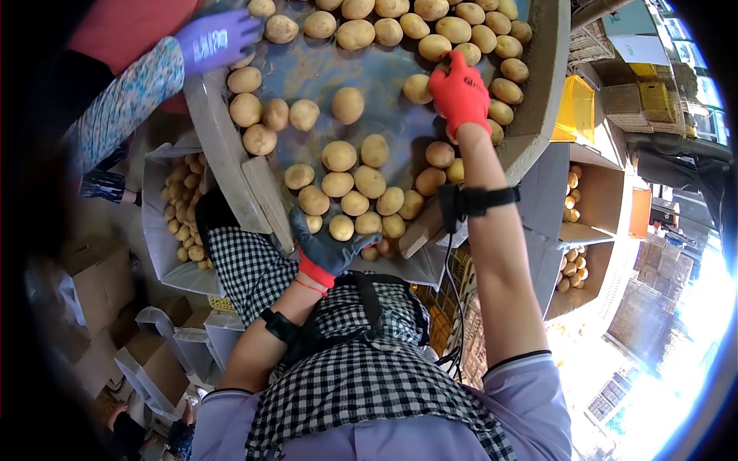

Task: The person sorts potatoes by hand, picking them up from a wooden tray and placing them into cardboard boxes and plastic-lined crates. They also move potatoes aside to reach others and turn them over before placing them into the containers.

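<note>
Many potatoes (348,105) lie on a blue-grey sorting table (307,69) with raised edges. At the table's near opening, my left hand (327,246), in a dark-palmed glove with a red cuff, is open with thumb and fingers spread. It rests beside a group of potatoes (341,227) at the gap. My right hand (463,91), in a red glove, reaches to the right side of the table, its fingers apart among potatoes. One potato (417,88) sits just left of its fingers; another potato (434,48) lies beyond the fingertips. Its palm side is mostly hidden.
A co-worker's purple-gloved hand (219,40) is at the table's upper left edge. A lined box of potatoes (183,211) stands left below the table; more boxes with potatoes (571,269) stand right. Wooden boards (267,201) flank the opening. A cable (447,296) hangs from my right wrist strap.
</note>
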The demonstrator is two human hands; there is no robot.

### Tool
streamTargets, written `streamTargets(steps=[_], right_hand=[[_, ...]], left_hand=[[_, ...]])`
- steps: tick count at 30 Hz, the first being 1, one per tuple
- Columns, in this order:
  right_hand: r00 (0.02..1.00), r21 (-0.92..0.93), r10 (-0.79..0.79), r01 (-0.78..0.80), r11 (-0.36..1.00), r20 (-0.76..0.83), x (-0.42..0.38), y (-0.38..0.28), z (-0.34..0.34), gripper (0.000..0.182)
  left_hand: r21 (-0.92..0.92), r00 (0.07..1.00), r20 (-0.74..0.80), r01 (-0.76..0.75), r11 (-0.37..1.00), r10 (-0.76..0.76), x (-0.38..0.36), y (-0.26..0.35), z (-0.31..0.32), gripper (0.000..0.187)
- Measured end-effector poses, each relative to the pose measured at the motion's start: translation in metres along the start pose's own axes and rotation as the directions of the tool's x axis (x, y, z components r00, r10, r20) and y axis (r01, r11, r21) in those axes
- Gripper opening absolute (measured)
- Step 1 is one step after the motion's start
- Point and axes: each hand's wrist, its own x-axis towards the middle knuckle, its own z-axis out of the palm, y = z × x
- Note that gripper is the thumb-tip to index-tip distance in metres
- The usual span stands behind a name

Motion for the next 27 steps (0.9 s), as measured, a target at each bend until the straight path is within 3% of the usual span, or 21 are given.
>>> streamTargets(steps=[2,4,6,8,9,11,12,13,14,15,16,17,18,19,20,21,23,24,25,27], right_hand=[[0.997,0.054,0.048,-0.051,0.997,0.059,0.003,0.007,0.001,0.047],[0.977,0.288,-0.119,0.064,0.956,0.178,-0.012,0.016,0.004,0.050],[0.963,0.302,-0.159,0.089,0.949,0.217,-0.070,0.011,0.000,0.055],[0.968,0.418,-0.117,0.014,0.908,0.222,-0.133,0.006,-0.045,0.056],[0.981,0.401,-0.181,0.141,0.905,0.063,-0.160,0.029,-0.059,0.058],[0.992,0.448,0.108,-0.066,0.892,-0.070,-0.213,0.088,-0.104,0.059],[0.955,0.369,0.243,-0.168,0.914,-0.167,-0.236,0.130,-0.130,0.057],[0.867,0.306,0.386,-0.293,0.906,-0.313,-0.256,0.172,-0.154,0.059],[0.823,0.066,0.272,-0.277,0.959,-0.499,-0.275,0.231,-0.172,0.060],[0.667,0.007,0.408,-0.517,0.856,-0.623,-0.290,0.277,-0.178,0.059],[0.508,0.061,0.617,-0.741,0.669,-0.601,-0.290,0.274,-0.181,0.055],[0.504,0.058,0.618,-0.745,0.664,-0.603,-0.291,0.273,-0.179,0.055],[0.702,-0.078,0.456,-0.585,0.807,-0.547,-0.281,0.274,-0.166,0.053],[0.851,-0.192,0.265,-0.384,0.903,-0.452,-0.265,0.253,-0.146,0.051],[0.902,0.023,0.155,-0.160,0.987,-0.402,-0.240,0.185,-0.118,0.050],[0.919,-0.130,-0.120,0.076,0.989,-0.376,-0.227,0.130,-0.086,0.052],[0.909,-0.134,-0.401,0.387,0.912,-0.109,-0.210,0.031,-0.041,0.062],[0.937,-0.125,-0.344,0.336,0.933,-0.051,-0.213,-0.002,-0.016,0.062],[0.957,-0.122,-0.289,0.287,0.950,0.005,-0.217,-0.025,0.011,0.062],[0.954,-0.189,-0.252,0.280,0.941,0.160,-0.261,-0.031,0.059,0.071]], left_hand=[[-0.069,0.999,0.039,0.004,0.998,-0.002,0.002,0.000,0.001,0.088],[0.005,0.999,0.044,-0.008,1.000,0.008,-0.001,0.002,0.000,0.088],[0.076,0.999,0.042,-0.016,0.997,0.013,-0.002,0.000,0.009,0.087],[0.060,0.999,0.031,-0.022,0.998,0.020,-0.002,0.002,0.009,0.087],[0.045,0.999,0.020,-0.026,0.999,0.026,-0.003,0.002,0.007,0.087],[0.041,0.997,0.067,-0.033,0.999,0.030,-0.004,0.001,0.002,0.088],[0.042,0.997,0.070,-0.033,0.999,0.030,-0.005,0.002,-0.002,0.088],[0.048,0.997,0.076,-0.029,0.998,0.025,-0.005,0.004,-0.003,0.088],[0.041,0.996,0.092,-0.024,0.999,0.020,-0.004,0.002,0.000,0.087],[-0.032,0.945,0.321,-0.049,0.998,0.057,0.003,-0.001,0.006,0.087],[0.364,0.927,0.363,-0.234,0.901,0.094,0.002,0.000,0.011,0.086],[0.680,0.909,0.402,-0.377,0.629,0.110,-0.003,-0.002,0.014,0.084],[0.681,0.909,0.403,-0.377,0.628,0.108,-0.001,-0.002,0.014,0.084],[0.449,0.971,0.225,-0.177,0.876,0.080,0.000,0.000,0.011,0.083],[0.123,0.999,0.051,0.009,0.992,-0.015,-0.005,0.002,0.006,0.081],[0.131,0.999,0.033,0.006,0.991,-0.011,-0.009,0.001,-0.010,0.080],[0.230,0.920,-0.301,-0.187,0.955,0.253,-0.012,-0.014,-0.023,0.078],[0.341,0.813,-0.450,-0.226,0.913,0.370,-0.017,-0.021,-0.016,0.067],[0.480,0.803,-0.347,-0.292,0.827,0.485,-0.014,-0.017,-0.053,0.056],[0.697,0.865,-0.179,-0.224,0.681,0.468,-0.024,-0.005,-0.073,0.047]])
